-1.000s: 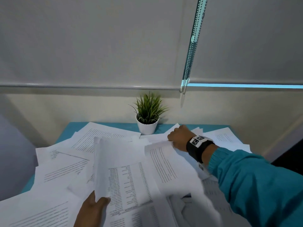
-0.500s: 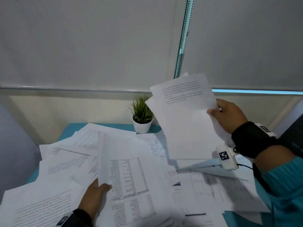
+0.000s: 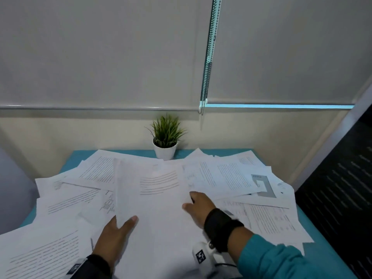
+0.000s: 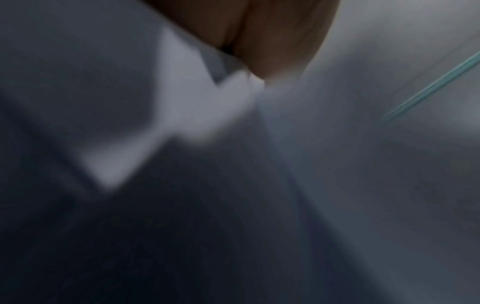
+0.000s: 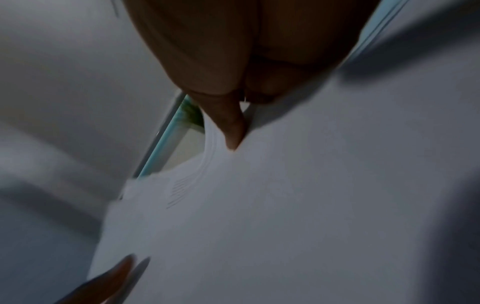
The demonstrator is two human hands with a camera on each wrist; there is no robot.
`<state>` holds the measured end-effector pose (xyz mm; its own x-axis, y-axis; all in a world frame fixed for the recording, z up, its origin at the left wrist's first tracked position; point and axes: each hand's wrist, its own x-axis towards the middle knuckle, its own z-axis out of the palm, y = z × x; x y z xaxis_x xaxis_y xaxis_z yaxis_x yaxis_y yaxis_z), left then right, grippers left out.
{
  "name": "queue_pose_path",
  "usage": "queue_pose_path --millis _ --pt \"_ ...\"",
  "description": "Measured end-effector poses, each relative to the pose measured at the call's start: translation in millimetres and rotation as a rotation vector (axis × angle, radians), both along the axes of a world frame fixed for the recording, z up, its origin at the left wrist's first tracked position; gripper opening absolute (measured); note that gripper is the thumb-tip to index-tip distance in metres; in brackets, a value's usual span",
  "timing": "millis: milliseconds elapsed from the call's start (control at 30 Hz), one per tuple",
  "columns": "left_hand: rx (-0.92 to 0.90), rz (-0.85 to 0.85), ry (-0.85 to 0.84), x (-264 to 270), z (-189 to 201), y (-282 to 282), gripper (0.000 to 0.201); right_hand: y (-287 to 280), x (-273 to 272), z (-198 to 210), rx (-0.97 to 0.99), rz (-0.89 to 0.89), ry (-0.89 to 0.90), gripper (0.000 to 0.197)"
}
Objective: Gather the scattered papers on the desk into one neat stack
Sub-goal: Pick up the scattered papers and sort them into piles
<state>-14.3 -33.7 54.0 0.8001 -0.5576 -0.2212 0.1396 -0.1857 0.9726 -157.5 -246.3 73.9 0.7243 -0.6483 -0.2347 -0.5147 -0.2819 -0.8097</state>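
Note:
A pile of white printed sheets (image 3: 157, 200) lies in the middle of the teal desk (image 3: 316, 230). My left hand (image 3: 118, 232) grips its lower left edge, thumb on top. My right hand (image 3: 198, 206) holds its right edge, thumb on the top sheet. The right wrist view shows that thumb (image 5: 233, 131) pressing down on the top sheet (image 5: 298, 205). The left wrist view is blurred and shows only part of my left hand (image 4: 272, 41) against paper (image 4: 207, 92). Loose sheets lie spread at the left (image 3: 66, 198) and at the right (image 3: 231, 178).
A small potted plant (image 3: 165, 141) stands at the back middle of the desk, touching the papers. A blind's bead chain (image 3: 209, 57) hangs above it. A dark panel (image 3: 342, 188) borders the desk's right side. More sheets (image 3: 271, 218) reach the right edge.
My right hand has come down from the air with the sheets it lifted; they now lie on the pile that my left hand holds. The left hand stayed in place.

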Motion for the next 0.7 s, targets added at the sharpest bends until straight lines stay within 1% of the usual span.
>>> queue_pose_path --millis 33,67,100,133,167,200,233,300,367,400,500,533,633,667,700 --pt "0.037 -0.001 -0.022 0.9 -2.8 -0.1 0.043 7.4 1.7 1.4 0.033 0.035 -0.001 0.004" --pt "0.073 -0.012 -0.039 3.8 -8.5 0.2 0.046 7.6 2.7 -0.8 0.039 0.057 0.013 0.02" --pt "0.097 -0.026 -0.041 6.5 -12.8 0.5 0.047 4.3 2.1 0.7 0.03 0.052 0.027 0.031" --pt "0.114 -0.039 -0.031 9.4 -16.5 0.7 0.049 -4.1 1.4 3.5 0.005 0.019 0.027 0.031" --pt "0.127 -0.049 -0.029 13.0 -20.8 0.7 0.054 -17.5 0.4 7.2 -0.037 -0.026 0.01 0.021" --pt "0.144 -0.057 -0.031 14.1 -21.3 1.0 0.058 -36.2 0.0 9.8 -0.092 -0.058 0.031 0.009" --pt "0.161 -0.067 -0.05 13.8 -17.8 0.2 0.062 -58.9 0.6 12.0 -0.174 -0.066 0.092 0.011" --pt "0.195 -0.069 -0.083 14.0 -15.2 -0.9 0.068 -103.9 4.4 16.9 -0.318 0.002 0.251 0.035" --pt "0.234 -0.068 -0.107 12.2 -11.3 -2.6 0.078 -140.4 13.3 20.6 -0.394 0.047 0.343 0.051" --pt "0.259 -0.067 -0.109 13.9 -12.0 -4.0 0.082 -154.4 20.9 21.3 -0.415 0.064 0.376 0.054" --pt "0.306 -0.072 -0.077 14.0 -8.4 -6.7 0.088 -181.0 46.6 21.4 -0.454 0.102 0.452 0.048" --pt "0.315 -0.07 -0.07 14.0 -7.0 -7.5 0.088 -186.1 55.7 19.6 -0.468 0.126 0.481 0.049" --pt "0.326 -0.044 -0.065 16.7 -5.0 -11.3 0.076 -198.8 80.9 6.6 -0.488 0.213 0.554 0.068" --pt "0.332 -0.049 -0.06 16.4 -2.9 -12.4 0.076 -202.4 86.3 1.4 -0.5 0.236 0.572 0.076" --pt "0.324 -0.054 -0.061 17.0 -2.6 -13.1 0.081 -205.9 90.7 -2.9 -0.513 0.257 0.595 0.082"
